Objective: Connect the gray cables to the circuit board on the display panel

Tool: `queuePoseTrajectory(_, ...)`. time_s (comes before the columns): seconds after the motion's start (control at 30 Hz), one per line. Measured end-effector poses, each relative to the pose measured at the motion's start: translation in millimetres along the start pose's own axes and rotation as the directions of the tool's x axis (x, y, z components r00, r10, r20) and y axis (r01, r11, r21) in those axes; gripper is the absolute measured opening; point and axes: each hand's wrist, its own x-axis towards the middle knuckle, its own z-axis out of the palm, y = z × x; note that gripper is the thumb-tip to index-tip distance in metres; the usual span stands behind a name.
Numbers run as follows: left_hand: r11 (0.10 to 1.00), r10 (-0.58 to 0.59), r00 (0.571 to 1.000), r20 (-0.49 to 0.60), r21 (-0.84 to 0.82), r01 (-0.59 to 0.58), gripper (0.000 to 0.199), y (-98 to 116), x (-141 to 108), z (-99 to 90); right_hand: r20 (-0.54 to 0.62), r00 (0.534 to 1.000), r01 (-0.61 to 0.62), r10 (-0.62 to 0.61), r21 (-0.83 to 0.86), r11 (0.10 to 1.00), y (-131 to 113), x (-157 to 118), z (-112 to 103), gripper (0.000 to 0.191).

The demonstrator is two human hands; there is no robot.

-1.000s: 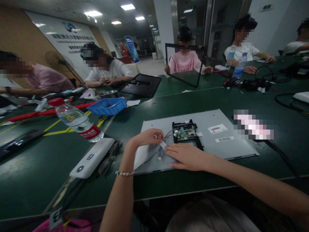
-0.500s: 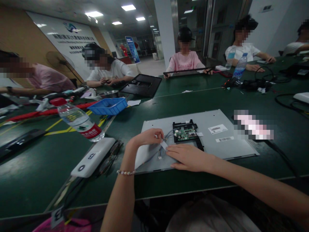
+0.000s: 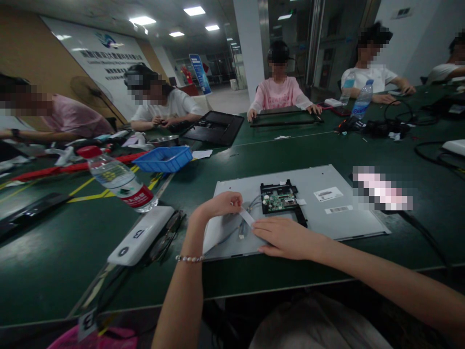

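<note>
A grey metal display panel (image 3: 310,174) lies on the table before me, bearing a green circuit board (image 3: 276,203) in a black plastic frame. Thin grey cables (image 3: 228,236) run from the board over the panel's left part. My left hand (image 3: 225,202) pinches the upper end of a short whitish strip of tape (image 3: 248,217), raised slightly off the panel. Flat on the panel lies my right hand (image 3: 285,237), fingers stretched out and thumb apart, fingertips at the strip's lower end. Whether they press on the strip is hard to see.
Left of the panel are a white power bank (image 3: 140,236), eyeglasses (image 3: 167,237) and a water bottle (image 3: 121,182). A blue tray (image 3: 163,160) stands farther back. A blurred-out device (image 3: 381,189) with a cable lies right. Across the table, a person holds a black frame (image 3: 286,125).
My left hand has shifted slightly up and left with the tape end, and more of the strip shows. Across the table, a person has lowered the black frame flatter.
</note>
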Motion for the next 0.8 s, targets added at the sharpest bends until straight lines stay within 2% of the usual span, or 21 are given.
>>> queuePoseTrajectory(0.43,0.999,-0.023,1.000,0.002,-0.034,0.023,0.019,-4,-1,-1.2,-0.018,1.000,0.005,-0.005,-0.004,1.000,-3,-3,0,0.035)
queuePoseTrajectory(0.8,0.997,-0.033,0.995,-0.093,0.066,0.039,0.024,-13,-3,-4.8,-0.013,1.000,0.001,-0.002,-0.007,1.000,-2,-5,-3,0.028)
